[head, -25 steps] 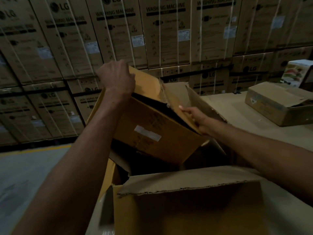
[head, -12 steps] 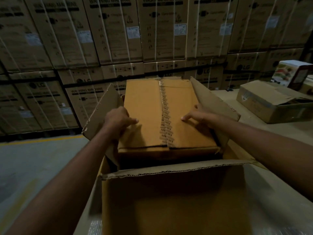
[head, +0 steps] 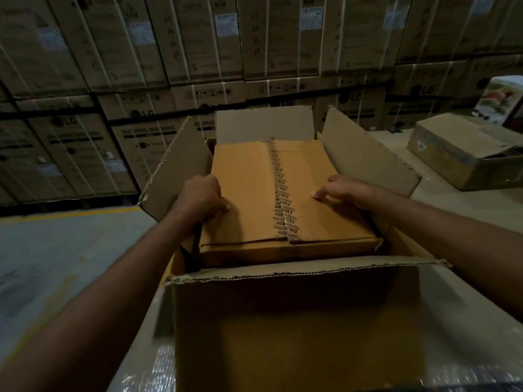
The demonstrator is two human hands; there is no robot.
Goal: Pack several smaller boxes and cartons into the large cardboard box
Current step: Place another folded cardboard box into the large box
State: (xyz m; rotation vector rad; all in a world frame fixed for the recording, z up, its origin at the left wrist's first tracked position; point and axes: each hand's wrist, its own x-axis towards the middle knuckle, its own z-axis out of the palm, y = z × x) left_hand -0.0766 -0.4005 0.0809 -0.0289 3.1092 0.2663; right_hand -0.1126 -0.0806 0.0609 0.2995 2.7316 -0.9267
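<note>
A large cardboard box stands open in front of me, its four flaps raised. Inside it lies a smaller tan carton, flat and level, with a strip of printed clear tape down its middle. My left hand grips the carton's left edge, fingers curled over onto its top. My right hand rests on the carton's right side with the fingers laid fairly straight on top. The inside of the large box below the carton is hidden.
A low open carton sits on the table surface to the right, with a colourful printed box behind it. Stacked washing-machine cartons form a wall behind. Grey floor with a yellow line lies to the left.
The tan carton was tilted up on edge a second ago; it has been laid flat and has sunk a little lower into the large box. Both hands stayed on its sides.
</note>
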